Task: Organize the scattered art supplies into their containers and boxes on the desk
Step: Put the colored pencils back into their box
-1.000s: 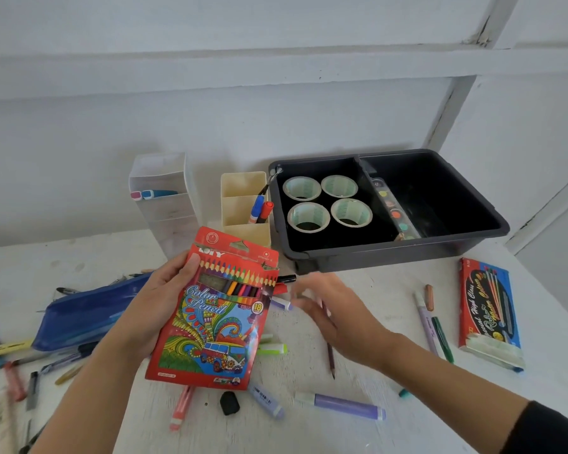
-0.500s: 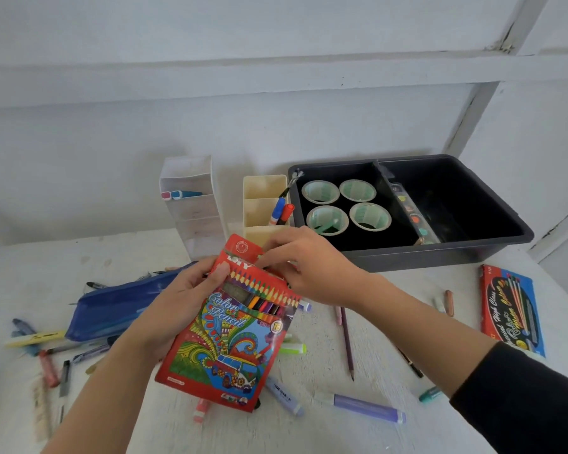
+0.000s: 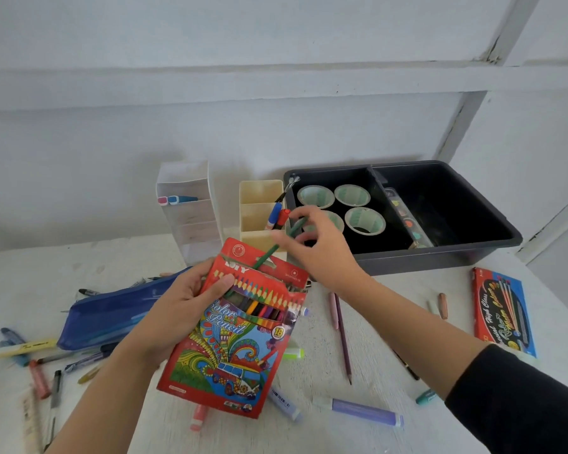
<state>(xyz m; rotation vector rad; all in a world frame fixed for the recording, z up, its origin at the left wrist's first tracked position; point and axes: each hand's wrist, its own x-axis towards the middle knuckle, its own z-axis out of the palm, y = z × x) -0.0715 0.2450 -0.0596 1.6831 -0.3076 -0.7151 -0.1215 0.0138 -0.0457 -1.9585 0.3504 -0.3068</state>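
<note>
While the red cardboard colour-pencil box is gripped by the left hand above the white desk, a green pencil pinched by the right hand stands in its open top, apparently to be pushed home.

A home craft corner: white painted desk strewn with markers against a whitewashed wall.

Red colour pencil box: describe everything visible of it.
The red colour pencil box looks like printed cardboard, with a swirly van picture, "Color Pencil" lettering and a window showing pencils. The left hand grips it tilted above the desk. The right hand pinches a green pencil whose lower end sits in its top.
</note>
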